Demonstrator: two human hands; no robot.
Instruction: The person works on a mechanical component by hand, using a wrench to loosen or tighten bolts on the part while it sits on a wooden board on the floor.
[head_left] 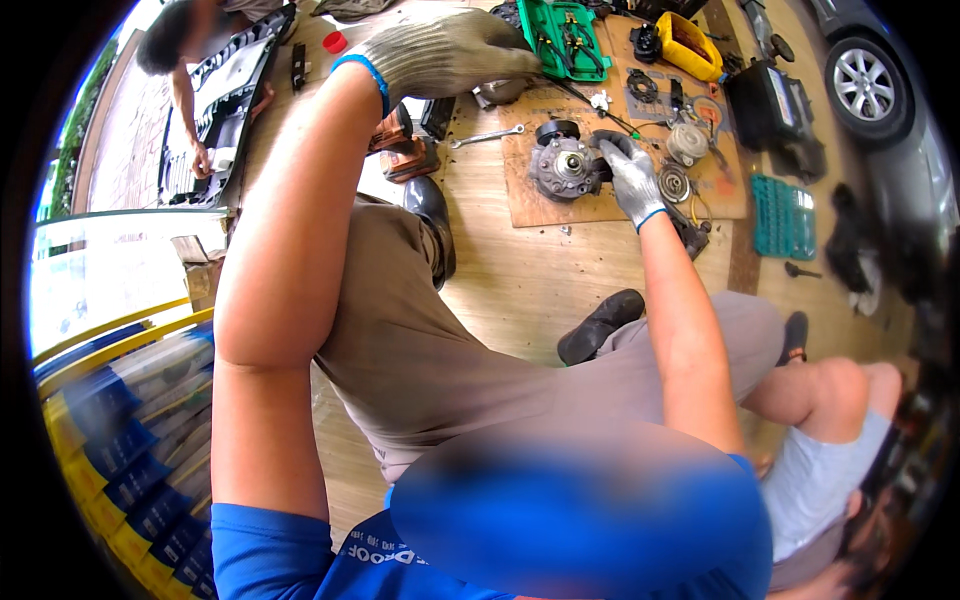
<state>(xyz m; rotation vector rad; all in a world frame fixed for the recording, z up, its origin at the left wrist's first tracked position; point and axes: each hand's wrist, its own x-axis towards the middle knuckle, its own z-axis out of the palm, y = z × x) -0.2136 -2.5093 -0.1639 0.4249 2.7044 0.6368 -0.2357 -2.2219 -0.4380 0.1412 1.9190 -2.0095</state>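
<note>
Right hand [632, 178], grey knit glove with a blue cuff, sits upper centre-right of the frame, fingers curled and pressed against the right flank of the round metal compressor-like part [566, 165]; it is bracing that part, not lifting it. The part rests on a brown board [620, 205] laid on the wooden floor [510, 280], its pulley face turned up toward the camera, so its axis runs roughly straight up out of the board. Now the left hand [445, 55], same kind of glove, is higher in the frame at top centre, closed around the handle end of a thin dark rod-like tool [590, 100]. That tool slants down and to the right from the fist toward the top edge of the part, near the right hand's fingertips; whether its tip actually touches the metal I cannot tell. So the part lies down-right of the left fist, along the line of the tool, and the right hand is clearly the nearer one, in contact already. Outward from there: a silver spanner [487, 136] lies on the floor just left of the board, an orange-and-black power tool [405, 150] sits beneath the left forearm, a green tool case [560, 38] stands open at the top, a yellow case [690, 45] to its right, and a teal socket tray [783, 215] at the right. Another person crouches at the upper left beside a dark panel [225, 90].
</note>
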